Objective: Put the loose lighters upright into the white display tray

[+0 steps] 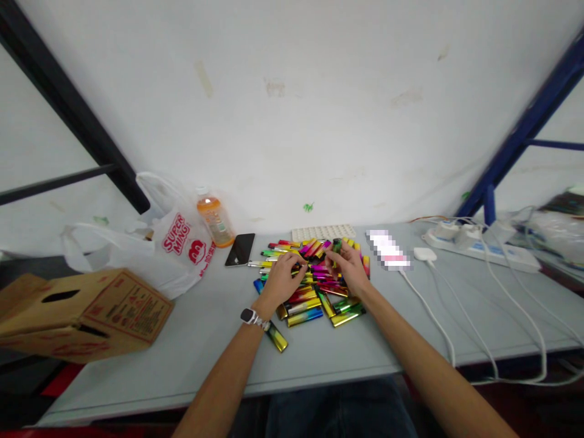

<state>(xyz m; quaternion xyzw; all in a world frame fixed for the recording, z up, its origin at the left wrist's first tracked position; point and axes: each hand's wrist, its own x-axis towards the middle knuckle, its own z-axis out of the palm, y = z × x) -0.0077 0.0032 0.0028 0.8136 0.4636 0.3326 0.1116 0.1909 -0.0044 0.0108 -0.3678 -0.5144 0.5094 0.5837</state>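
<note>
A heap of shiny lighters (305, 317) in gold, blue, green, red and pink lies on the grey table. My right hand (349, 266) is closed around a lighter (336, 244) with a dark green end, held over the right side of the heap. Above the left side is my left hand (283, 277), wearing a watch at the wrist. Its fingers are curled together towards the right hand; what they hold, if anything, is too small to make out. One gold and green lighter (276, 338) lies nearest me, below the left wrist.
Behind the heap, a white tray with a grid (323, 232) lies by the wall. Leftward are a black phone (240, 249), an orange bottle (215, 219), a plastic bag (182, 267) and a cardboard box (91, 310). Rightward are a charger (424, 255), cables and a power strip (483, 245).
</note>
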